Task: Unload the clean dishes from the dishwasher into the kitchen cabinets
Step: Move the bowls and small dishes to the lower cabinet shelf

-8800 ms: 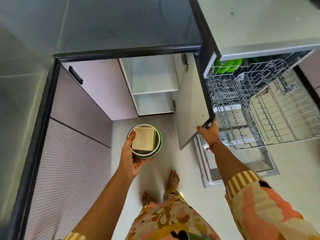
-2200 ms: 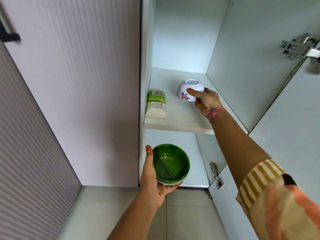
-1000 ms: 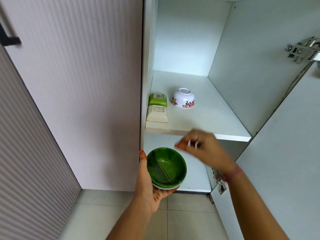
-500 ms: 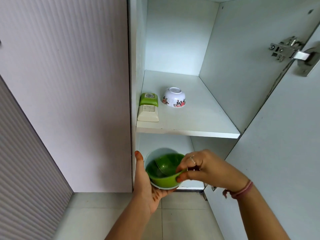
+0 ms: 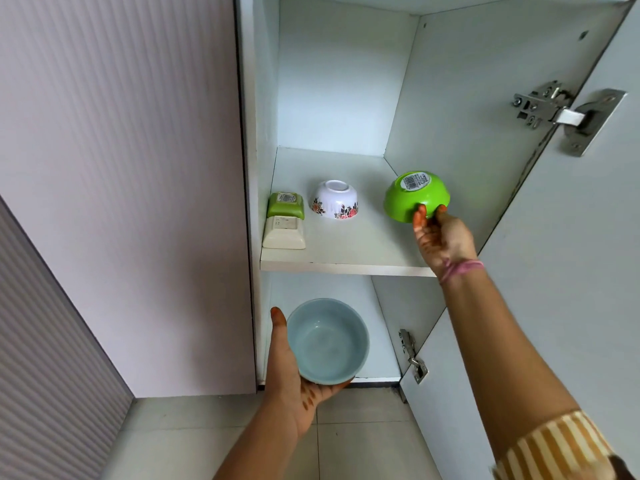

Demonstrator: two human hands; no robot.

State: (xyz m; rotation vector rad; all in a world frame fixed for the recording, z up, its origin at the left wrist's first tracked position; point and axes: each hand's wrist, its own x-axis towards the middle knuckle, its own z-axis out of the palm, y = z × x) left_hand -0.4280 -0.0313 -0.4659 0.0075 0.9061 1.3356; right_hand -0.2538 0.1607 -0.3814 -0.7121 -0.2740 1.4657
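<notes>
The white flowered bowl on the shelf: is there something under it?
The white flowered bowl stands upside down on the shelf, its rim flat on the board. Only its outside and foot ring show. Whatever might sit under it is covered, so this cannot be told.

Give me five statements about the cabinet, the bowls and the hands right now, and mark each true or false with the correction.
1. The right hand holds the green bowl upside down. True.
2. The left hand holds a green bowl. False: it holds a pale blue bowl, open side up.
3. The floral white bowl rests upside down on the upper shelf. True.
4. The green square dish and the cream square dish sit at the right end of the shelf. False: they sit at the left end, by the cabinet wall.
5. The cabinet door is closed. False: it stands open at the right, its hinge exposed.
</notes>
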